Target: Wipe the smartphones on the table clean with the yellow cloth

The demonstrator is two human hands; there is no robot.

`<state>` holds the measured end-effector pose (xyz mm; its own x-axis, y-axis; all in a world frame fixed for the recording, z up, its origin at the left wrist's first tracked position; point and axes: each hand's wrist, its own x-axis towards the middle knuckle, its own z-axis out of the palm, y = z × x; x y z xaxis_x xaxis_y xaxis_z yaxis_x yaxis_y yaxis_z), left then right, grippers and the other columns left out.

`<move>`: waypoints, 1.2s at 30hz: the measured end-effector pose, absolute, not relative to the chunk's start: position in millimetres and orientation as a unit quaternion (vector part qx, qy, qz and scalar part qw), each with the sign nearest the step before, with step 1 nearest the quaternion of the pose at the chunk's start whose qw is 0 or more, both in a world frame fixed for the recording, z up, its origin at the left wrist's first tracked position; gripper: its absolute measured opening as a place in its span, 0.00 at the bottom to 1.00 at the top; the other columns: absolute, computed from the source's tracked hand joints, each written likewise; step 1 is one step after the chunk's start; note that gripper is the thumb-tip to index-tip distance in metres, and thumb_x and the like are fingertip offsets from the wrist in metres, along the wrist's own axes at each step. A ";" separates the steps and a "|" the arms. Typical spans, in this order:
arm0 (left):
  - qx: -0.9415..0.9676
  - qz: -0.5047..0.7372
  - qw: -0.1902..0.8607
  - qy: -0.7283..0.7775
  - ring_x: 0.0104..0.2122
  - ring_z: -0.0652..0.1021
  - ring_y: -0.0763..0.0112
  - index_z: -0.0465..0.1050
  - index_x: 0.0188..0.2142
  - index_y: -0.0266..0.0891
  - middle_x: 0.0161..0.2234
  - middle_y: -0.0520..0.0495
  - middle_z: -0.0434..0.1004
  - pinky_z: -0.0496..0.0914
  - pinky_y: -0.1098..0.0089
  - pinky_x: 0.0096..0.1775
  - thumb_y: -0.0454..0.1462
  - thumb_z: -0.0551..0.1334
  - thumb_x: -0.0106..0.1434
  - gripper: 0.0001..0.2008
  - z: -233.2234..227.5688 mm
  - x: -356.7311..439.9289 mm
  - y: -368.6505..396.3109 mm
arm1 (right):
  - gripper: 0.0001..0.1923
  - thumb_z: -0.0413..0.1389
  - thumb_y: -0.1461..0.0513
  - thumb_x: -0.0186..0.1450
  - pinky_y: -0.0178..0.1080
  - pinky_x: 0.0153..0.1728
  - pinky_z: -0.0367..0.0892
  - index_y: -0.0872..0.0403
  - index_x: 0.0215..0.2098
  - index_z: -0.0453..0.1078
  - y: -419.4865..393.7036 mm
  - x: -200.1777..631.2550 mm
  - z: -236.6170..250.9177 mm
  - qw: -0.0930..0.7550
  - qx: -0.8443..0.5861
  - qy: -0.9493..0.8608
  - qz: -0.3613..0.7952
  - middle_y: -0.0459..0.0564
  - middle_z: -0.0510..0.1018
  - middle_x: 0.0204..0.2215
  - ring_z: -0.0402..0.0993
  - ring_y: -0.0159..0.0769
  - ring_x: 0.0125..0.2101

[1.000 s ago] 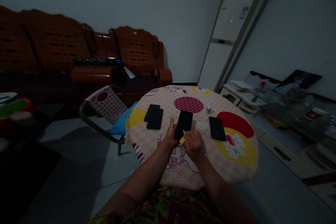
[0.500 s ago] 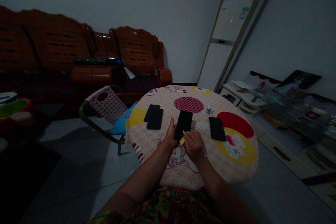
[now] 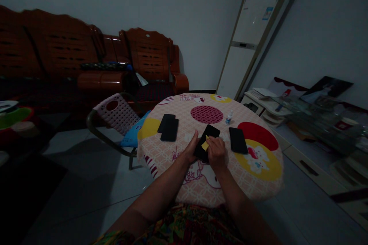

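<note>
A black phone point(image 3: 210, 133) lies tilted on the round table point(image 3: 258, 183), which wears a patterned cloth. My left hand point(image 3: 192, 150) steadies the phone at its left edge. My right hand point(image 3: 216, 152) presses a small yellow piece point(image 3: 205, 146) onto the phone's screen. Two more black phones point(image 3: 169, 128) lie stacked to the left. Another black phone point(image 3: 238, 140) lies to the right. A small white bottle point(image 3: 229, 117) stands further back.
A pink plastic chair point(image 3: 116, 115) stands at the table's left. Wooden sofas point(image 3: 86, 61) line the back wall. A tall white cabinet point(image 3: 253, 34) leans at the right, with low shelves and clutter point(image 3: 310, 115) beside it. The room is dim.
The middle phone has shifted right and turned diagonal. My right hand moved up onto its screen with the yellow piece; my left hand followed along the phone's edge.
</note>
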<state>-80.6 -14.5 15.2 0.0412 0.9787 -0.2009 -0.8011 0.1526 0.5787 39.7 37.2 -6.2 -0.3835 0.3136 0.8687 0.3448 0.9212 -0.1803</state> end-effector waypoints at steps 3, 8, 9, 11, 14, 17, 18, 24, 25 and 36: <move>0.155 0.626 0.706 0.293 0.23 0.77 0.68 0.74 0.34 0.32 0.24 0.44 0.76 0.69 0.73 0.28 0.58 0.47 0.65 0.32 13.0 -80.4 -13.3 | 0.17 0.44 0.71 0.66 0.48 0.48 0.66 0.56 0.43 0.74 32.5 39.3 -5.9 0.509 -0.189 -0.840 -0.002 0.57 0.77 0.42 0.69 0.41 0.45; 0.130 0.626 0.706 0.305 0.18 0.74 0.70 0.73 0.28 0.33 0.19 0.45 0.73 0.65 0.74 0.21 0.59 0.48 0.64 0.32 11.3 -84.4 -12.9 | 0.16 0.45 0.69 0.65 0.48 0.45 0.66 0.55 0.41 0.74 6.1 35.9 -6.5 0.454 -0.121 -0.883 0.023 0.55 0.77 0.42 0.69 0.41 0.42; 0.124 0.624 0.708 0.306 0.19 0.75 0.69 0.73 0.29 0.32 0.19 0.44 0.74 0.65 0.74 0.22 0.59 0.47 0.64 0.33 11.7 -85.1 -13.2 | 0.16 0.45 0.69 0.65 0.48 0.44 0.67 0.55 0.40 0.74 2.3 35.2 -6.8 0.448 -0.111 -0.887 0.024 0.54 0.78 0.41 0.69 0.41 0.42; 0.118 0.620 0.713 0.305 0.20 0.76 0.67 0.74 0.31 0.32 0.21 0.43 0.75 0.66 0.73 0.22 0.60 0.46 0.64 0.34 12.5 -85.9 -13.8 | 0.16 0.45 0.69 0.65 0.48 0.45 0.67 0.55 0.41 0.74 -0.8 34.2 -7.4 0.441 -0.101 -0.891 0.024 0.54 0.78 0.42 0.69 0.41 0.42; 0.127 0.624 0.707 0.306 0.18 0.75 0.69 0.72 0.28 0.33 0.20 0.45 0.75 0.65 0.74 0.21 0.61 0.49 0.62 0.33 12.2 -84.8 -13.7 | 0.16 0.45 0.69 0.66 0.50 0.48 0.66 0.55 0.43 0.74 6.3 33.9 -8.5 0.453 -0.119 -0.883 0.012 0.55 0.77 0.44 0.68 0.42 0.45; 0.147 0.626 0.698 0.317 0.18 0.74 0.72 0.71 0.26 0.34 0.19 0.47 0.73 0.65 0.75 0.22 0.61 0.49 0.62 0.32 10.5 -81.1 -12.5 | 0.17 0.45 0.70 0.67 0.51 0.52 0.65 0.56 0.45 0.73 21.6 34.6 -10.1 0.487 -0.158 -0.859 0.000 0.56 0.77 0.45 0.68 0.42 0.48; 0.155 0.624 0.696 0.320 0.18 0.74 0.72 0.71 0.27 0.34 0.19 0.48 0.73 0.66 0.75 0.23 0.61 0.49 0.63 0.32 10.1 -79.6 -12.2 | 0.17 0.45 0.70 0.67 0.51 0.52 0.65 0.55 0.46 0.73 26.9 35.0 -10.7 0.498 -0.169 -0.851 -0.003 0.56 0.77 0.45 0.69 0.41 0.48; 0.178 0.613 0.698 0.326 0.22 0.76 0.70 0.74 0.32 0.34 0.23 0.46 0.76 0.68 0.73 0.28 0.60 0.49 0.64 0.31 10.4 -74.6 -12.3 | 0.18 0.45 0.71 0.67 0.51 0.51 0.66 0.56 0.46 0.74 37.6 35.7 -12.4 0.516 -0.203 -0.832 -0.011 0.57 0.77 0.44 0.70 0.41 0.47; 0.172 0.613 0.698 0.326 0.21 0.75 0.71 0.73 0.30 0.34 0.22 0.46 0.75 0.67 0.74 0.27 0.60 0.49 0.63 0.31 10.3 -75.2 -12.5 | 0.18 0.45 0.71 0.66 0.51 0.51 0.66 0.56 0.46 0.74 34.9 35.3 -12.3 0.512 -0.194 -0.837 -0.004 0.57 0.77 0.44 0.70 0.41 0.47; 0.114 0.623 0.721 0.281 0.26 0.79 0.63 0.75 0.36 0.30 0.27 0.38 0.79 0.69 0.70 0.26 0.61 0.45 0.63 0.37 8.5 -90.1 -8.6 | 0.15 0.46 0.69 0.64 0.46 0.43 0.66 0.54 0.38 0.74 -2.0 33.9 -2.3 0.430 -0.087 -0.898 0.040 0.54 0.77 0.39 0.69 0.41 0.40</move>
